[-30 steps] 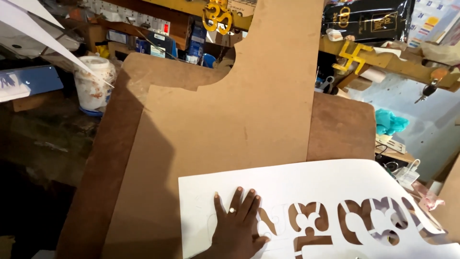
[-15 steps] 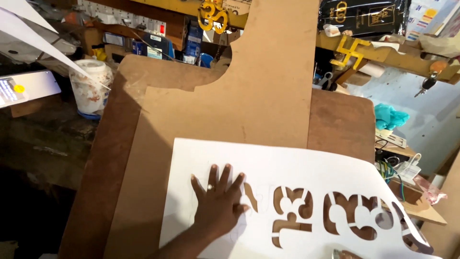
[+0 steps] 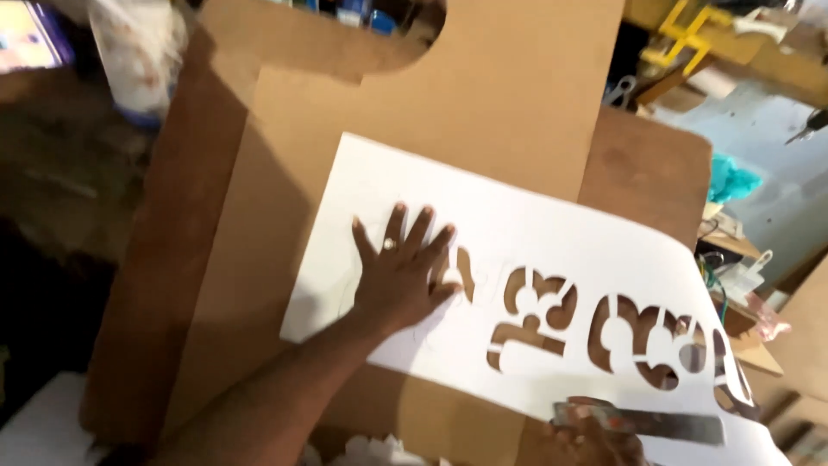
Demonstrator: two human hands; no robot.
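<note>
My left hand (image 3: pixel 401 272) lies flat with fingers spread on a white paper stencil (image 3: pixel 517 233) that has several shapes cut out of it. A ring shows on one finger. The stencil rests on a light brown fibreboard panel (image 3: pixel 414 112) with a curved cut at its top. My right hand (image 3: pixel 595 431) is at the bottom edge, under the stencil's near side, closed on a flat metal ruler (image 3: pixel 655 423). The stencil's right end curls up off the board.
A darker brown board (image 3: pixel 172 259) lies beneath the panel and shows at left and right. A white bucket (image 3: pixel 138 52) stands at the far left. A cluttered bench with yellow clamps (image 3: pixel 681 39), a teal cloth (image 3: pixel 733 181) and small tools runs along the right.
The stencil has slid further up and left over the panel with my left hand on it. My right hand with the ruler has come into view at the bottom.
</note>
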